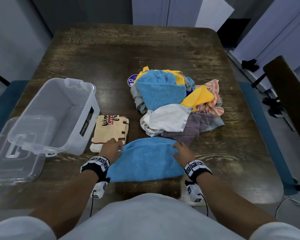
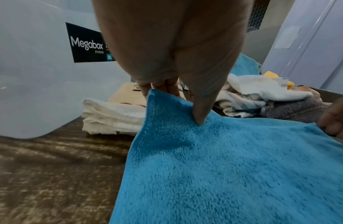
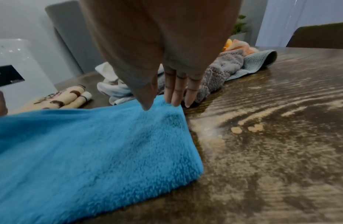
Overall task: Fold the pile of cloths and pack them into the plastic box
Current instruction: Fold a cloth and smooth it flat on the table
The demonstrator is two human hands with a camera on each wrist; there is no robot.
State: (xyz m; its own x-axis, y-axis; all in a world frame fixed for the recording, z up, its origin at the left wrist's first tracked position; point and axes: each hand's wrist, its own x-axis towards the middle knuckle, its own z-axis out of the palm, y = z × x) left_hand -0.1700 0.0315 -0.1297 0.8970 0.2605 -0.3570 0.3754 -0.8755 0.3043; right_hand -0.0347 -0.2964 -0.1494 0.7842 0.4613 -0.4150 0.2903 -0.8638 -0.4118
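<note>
A blue cloth lies folded in two near the table's front edge. My left hand pinches its far left corner, slightly raised, thumb on top. At the far right corner my right hand pinches the cloth between the thumb and nearly straight fingers. An unfolded pile of cloths sits just beyond. A folded beige printed cloth lies beside the clear plastic box, which stands with nothing inside at the left.
The box's clear lid lies flat at the front left corner of the dark wooden table. A round purple sticker shows behind the pile. A dark chair stands off the table's right side.
</note>
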